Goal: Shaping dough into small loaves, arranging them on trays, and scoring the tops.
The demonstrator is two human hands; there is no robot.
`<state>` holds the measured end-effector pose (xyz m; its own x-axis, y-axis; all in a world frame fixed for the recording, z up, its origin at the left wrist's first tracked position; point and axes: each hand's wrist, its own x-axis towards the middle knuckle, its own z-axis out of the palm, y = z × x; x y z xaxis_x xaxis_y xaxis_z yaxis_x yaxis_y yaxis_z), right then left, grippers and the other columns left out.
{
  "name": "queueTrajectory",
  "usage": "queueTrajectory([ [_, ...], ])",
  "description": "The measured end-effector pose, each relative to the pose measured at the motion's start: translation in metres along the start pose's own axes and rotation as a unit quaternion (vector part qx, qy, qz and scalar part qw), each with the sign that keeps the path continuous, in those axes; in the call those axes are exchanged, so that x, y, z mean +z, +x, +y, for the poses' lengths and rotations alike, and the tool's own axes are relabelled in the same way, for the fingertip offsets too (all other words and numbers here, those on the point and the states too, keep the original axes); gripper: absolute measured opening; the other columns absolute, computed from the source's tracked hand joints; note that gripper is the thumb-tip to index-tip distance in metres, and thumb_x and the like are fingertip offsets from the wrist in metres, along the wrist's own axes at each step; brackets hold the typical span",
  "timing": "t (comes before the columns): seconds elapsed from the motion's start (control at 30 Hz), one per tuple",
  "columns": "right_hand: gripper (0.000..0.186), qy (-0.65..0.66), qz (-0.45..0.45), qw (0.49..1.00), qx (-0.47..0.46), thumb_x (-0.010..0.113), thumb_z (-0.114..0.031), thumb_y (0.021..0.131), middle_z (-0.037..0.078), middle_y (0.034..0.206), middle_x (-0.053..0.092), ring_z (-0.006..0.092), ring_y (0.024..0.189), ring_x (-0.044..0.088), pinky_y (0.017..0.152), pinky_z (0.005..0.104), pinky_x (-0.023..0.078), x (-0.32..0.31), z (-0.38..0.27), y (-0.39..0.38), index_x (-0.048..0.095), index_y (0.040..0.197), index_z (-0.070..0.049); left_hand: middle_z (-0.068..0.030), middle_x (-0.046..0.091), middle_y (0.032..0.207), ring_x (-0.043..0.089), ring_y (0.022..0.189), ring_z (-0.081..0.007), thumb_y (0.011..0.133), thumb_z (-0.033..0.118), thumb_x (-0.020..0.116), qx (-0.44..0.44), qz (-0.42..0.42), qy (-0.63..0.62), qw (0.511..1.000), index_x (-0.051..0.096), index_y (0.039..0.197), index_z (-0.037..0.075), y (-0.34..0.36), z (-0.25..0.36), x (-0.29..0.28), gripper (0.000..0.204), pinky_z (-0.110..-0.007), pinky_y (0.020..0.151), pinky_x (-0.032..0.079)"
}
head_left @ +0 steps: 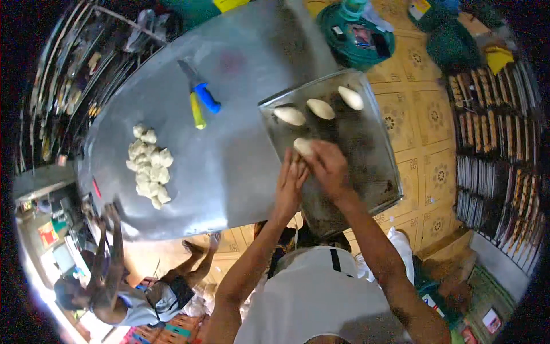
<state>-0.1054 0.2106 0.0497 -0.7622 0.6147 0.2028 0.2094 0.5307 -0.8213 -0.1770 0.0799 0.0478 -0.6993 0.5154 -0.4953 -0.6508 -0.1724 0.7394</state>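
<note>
Dough [302, 146] shows at the fingertips of both hands, over the left side of the tray [364, 155]; whether it rests on the metal or is held just above, I cannot tell. The left hand [293, 178] is narrow, its fingers nearly straight and close together, the tips reaching the near end of that piece. The right hand [327, 166] is narrow too, its fingers bent and bunched at the piece's right side, though blur hides whether they grip it. Three ovals [321, 109] of pale dough lie apart in a row on the far part of the tray, while its near part is dark and stained. The tray sits askew on the metal surface [229, 160], its right side over the tiled floor [412, 109]. Left of the tray lie a blue-handled knife [206, 97] and, just beside it, a tool [197, 112] with a yellow-green handle. Farther left of the tray is a cluster of dough lumps [150, 166], touching one another. Beyond the tray's far right corner stands a green tub [355, 43] with small things on top. A loaded rack [498, 126] stands well to the tray's right, and another person [137, 304] is well to its near left.
</note>
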Motion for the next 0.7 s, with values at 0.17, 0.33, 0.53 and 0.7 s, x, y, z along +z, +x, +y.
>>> queueTrajectory([
  [0.17,0.033,-0.055,-0.124,0.99,0.028,0.072,-0.015,0.097,0.018,0.129,0.067,0.0384,0.12,0.063,0.102,0.0454,0.053,0.019,-0.009,0.029,0.068,0.126,0.001,-0.018,0.051,0.157,0.059,0.133,-0.0256,0.107,0.029,0.061,0.077,-0.044,0.262,0.961,0.038,0.16,0.004,-0.001,0.019,-0.108,0.063,-0.04,0.11,0.048],
  [0.33,0.045,-0.141,-0.002,0.988,-0.065,0.064,-0.019,0.104,0.02,0.152,0.049,0.0379,0.14,0.05,0.115,0.0506,0.043,0.067,-0.035,-0.016,0.057,0.143,0.001,-0.0167,0.059,0.143,0.064,0.119,-0.0264,0.103,0.02,0.067,0.117,-0.008,0.404,0.907,0.042,0.158,0.007,-0.024,0.093,-0.225,0.061,-0.038,0.101,0.051],
  [0.53,0.046,-0.174,-0.165,0.971,-0.018,0.056,-0.02,0.105,0.021,0.157,0.046,0.039,0.145,0.044,0.118,0.0518,0.038,0.199,-0.084,-0.027,0.055,0.147,-0.001,-0.0163,0.055,0.121,0.058,0.109,-0.0294,0.09,0.009,0.078,0.269,0.375,0.562,0.687,0.05,0.149,0.009,0.007,0.219,-0.372,0.066,-0.041,0.091,0.051],
  [0.7,0.047,-0.309,-0.163,0.936,-0.054,0.056,-0.021,0.104,0.021,0.159,0.044,0.0404,0.146,0.043,0.12,0.0547,0.033,0.252,-0.097,-0.02,0.055,0.146,0.0,-0.0196,0.056,0.123,0.06,0.111,-0.0324,0.088,0.008,0.08,0.296,0.349,0.585,0.669,0.051,0.148,0.009,0.056,0.303,-0.447,0.066,-0.044,0.09,0.053],
])
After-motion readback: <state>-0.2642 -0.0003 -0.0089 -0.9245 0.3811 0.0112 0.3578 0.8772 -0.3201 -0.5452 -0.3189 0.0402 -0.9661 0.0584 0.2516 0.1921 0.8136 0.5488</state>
